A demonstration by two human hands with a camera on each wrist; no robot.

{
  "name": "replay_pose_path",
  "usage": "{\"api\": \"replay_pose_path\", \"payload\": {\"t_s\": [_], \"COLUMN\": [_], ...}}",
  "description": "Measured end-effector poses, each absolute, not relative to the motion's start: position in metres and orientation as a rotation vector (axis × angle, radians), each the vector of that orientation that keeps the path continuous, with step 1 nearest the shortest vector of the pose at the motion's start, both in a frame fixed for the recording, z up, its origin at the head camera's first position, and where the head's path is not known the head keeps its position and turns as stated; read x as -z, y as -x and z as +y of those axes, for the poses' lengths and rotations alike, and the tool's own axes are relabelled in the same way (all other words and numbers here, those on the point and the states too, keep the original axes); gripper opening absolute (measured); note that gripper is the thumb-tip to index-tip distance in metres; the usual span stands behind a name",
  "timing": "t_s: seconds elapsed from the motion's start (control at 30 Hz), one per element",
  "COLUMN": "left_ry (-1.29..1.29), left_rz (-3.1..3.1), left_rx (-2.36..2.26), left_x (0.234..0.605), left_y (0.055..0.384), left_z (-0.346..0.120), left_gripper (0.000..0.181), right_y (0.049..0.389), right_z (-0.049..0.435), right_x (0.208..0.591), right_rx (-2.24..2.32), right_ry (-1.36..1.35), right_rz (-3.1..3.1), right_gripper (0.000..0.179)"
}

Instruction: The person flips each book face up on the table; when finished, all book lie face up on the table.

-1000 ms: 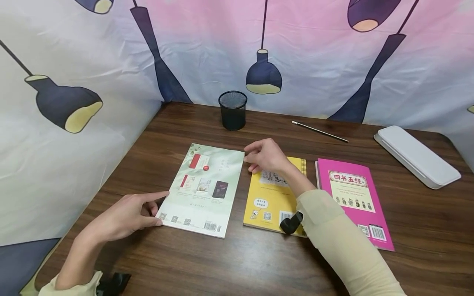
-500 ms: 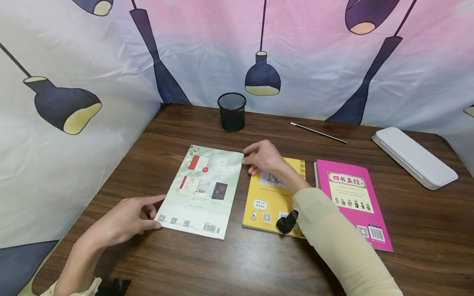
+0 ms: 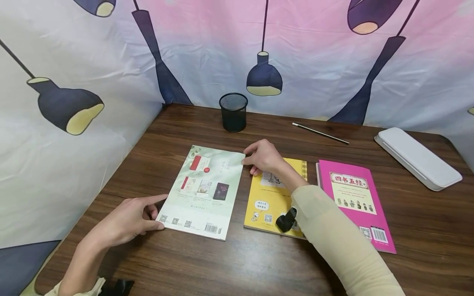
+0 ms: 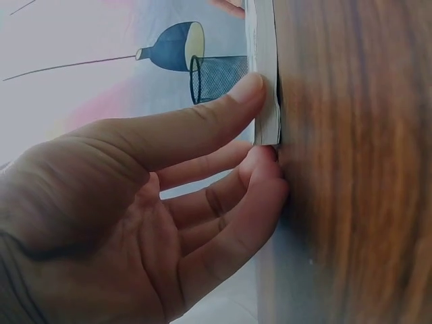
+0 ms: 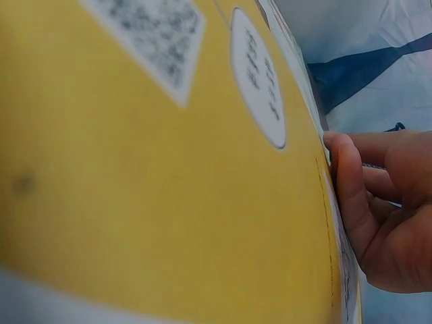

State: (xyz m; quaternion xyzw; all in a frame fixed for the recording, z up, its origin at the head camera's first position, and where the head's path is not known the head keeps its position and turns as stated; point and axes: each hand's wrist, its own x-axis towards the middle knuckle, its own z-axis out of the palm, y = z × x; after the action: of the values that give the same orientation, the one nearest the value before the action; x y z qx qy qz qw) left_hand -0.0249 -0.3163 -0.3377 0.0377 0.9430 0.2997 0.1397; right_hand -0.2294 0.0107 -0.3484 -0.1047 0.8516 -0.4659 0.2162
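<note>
A pale green book [image 3: 207,189] lies flat on the table, back cover up. My left hand [image 3: 127,218] is at its near left corner; the thumb touches the near edge and the forefinger reaches along the left side. In the left wrist view, the thumb [image 4: 226,111] rests against the book's page edge [image 4: 267,61], the other fingers bent beside the corner. My right hand [image 3: 264,156] touches the far right corner with thumb and forefinger. Its wrist and forearm cross over a yellow book [image 3: 268,205], which fills much of the right wrist view.
A pink book [image 3: 353,189] lies right of the yellow one. A black mesh pen cup [image 3: 233,115] stands at the back, a pencil [image 3: 320,133] lies to its right, and a white case [image 3: 418,158] is at the far right. A printed cloth [image 3: 207,49] hangs behind the table.
The view shifts slightly with the head. Both hands stay at the green book's opposite corners, and the book hardly moves.
</note>
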Motion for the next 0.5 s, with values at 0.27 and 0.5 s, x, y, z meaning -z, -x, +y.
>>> {"api": "replay_pose_path", "payload": {"t_s": [0.27, 0.5], "left_ry": [-0.075, -0.069], "left_rz": [2.716, 2.725], "left_rx": [-0.867, -0.838], "left_x": [0.3384, 0.3378], "left_y": [0.0253, 0.0267], "left_z": [-0.3152, -0.3129], "left_gripper": [0.085, 0.082], "right_y": [0.2298, 0.2292], "right_z": [0.0066, 0.0060], "right_x": [0.3476, 0.3470], "right_rx": [1.249, 1.222], "right_ry": [0.284, 0.266], "right_rz": [2.381, 2.404], "right_gripper": [0.043, 0.040]}}
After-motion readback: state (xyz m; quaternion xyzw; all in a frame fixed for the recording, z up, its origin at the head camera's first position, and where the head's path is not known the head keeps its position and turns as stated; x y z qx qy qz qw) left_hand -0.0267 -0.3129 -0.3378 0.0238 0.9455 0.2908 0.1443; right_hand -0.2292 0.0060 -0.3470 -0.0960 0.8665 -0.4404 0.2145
